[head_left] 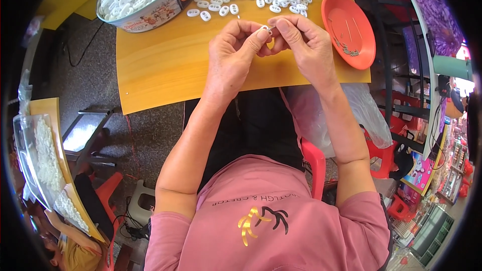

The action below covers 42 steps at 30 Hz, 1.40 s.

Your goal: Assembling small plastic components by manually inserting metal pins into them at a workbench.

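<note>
Both hands meet above the front half of the wooden tabletop [165,70]. Between thumb and fingertips, my left hand [230,55] pinches a small white plastic piece [265,28], partly covered by the fingers. Touching or almost touching it, my right hand [312,45] pinches a tiny metal spring [272,26]. Beyond the hands lie many loose white oval pieces [216,1] with two holes each, spread over the table. To the right of my right hand, an orange-red oval plate [364,30] carries a pile of small metal springs [347,50] and a couple of thin sticks.
A round printed tin [150,17] full of white pieces stands at the table's far left. A clear plastic bag [351,113] hangs by the right table edge, near a red chair [314,165]. At lower left, another person [83,248] sits by a table with a clear tray [30,145].
</note>
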Available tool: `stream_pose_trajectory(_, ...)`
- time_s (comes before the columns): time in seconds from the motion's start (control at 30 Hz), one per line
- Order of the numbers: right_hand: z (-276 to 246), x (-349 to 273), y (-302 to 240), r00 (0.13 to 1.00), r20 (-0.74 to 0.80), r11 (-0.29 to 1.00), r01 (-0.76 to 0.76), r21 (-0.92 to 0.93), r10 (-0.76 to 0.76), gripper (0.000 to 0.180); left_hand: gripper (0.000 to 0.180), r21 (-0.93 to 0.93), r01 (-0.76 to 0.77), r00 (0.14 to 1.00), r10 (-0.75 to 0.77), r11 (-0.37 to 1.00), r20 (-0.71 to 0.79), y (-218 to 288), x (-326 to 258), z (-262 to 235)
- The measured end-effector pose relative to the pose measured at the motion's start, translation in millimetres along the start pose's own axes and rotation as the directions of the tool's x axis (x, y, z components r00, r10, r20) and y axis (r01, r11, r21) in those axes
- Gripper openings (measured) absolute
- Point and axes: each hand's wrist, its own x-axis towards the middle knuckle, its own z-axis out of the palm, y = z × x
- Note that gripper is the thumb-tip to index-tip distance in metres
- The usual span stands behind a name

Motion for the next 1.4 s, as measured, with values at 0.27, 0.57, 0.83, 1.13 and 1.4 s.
stream_pose_trajectory(0.27, -9, 6, 2, 0.921, 0.125, 0.838, 0.389, -0.383, -0.370, 0.013, 0.017, -0.032, -0.007, 1.000, 0.007, 0.999, 0.010, -1, 0, 0)
stream_pose_trajectory(0.57, -15, 12, -4, 0.902, 0.277, 0.780, 0.426, -0.458, -0.330, 0.011, 0.014, 0.119, -0.001, 1.000, 0.002, 0.993, -0.003, 1, -2, 2)
stream_pose_trajectory(0.83, -17, 9, -3, 0.936, 0.211, 0.823, 0.348, -0.449, -0.281, 0.010, 0.015, 0.140, 0.036, 0.999, -0.034, 0.990, -0.010, 2, -2, 4)
stream_pose_trajectory(1.13, -14, 8, 3, 0.881, 0.234, 0.749, 0.473, -0.463, -0.412, 0.010, 0.014, 0.111, 0.025, 1.000, -0.026, 0.993, 0.004, 0, -2, 2)
stream_pose_trajectory(1.4, -10, 7, 11, 0.971, 0.139, 0.931, 0.226, -0.287, -0.193, 0.016, 0.013, 0.124, 0.009, 1.000, -0.008, 0.992, -0.002, -1, 0, 2)
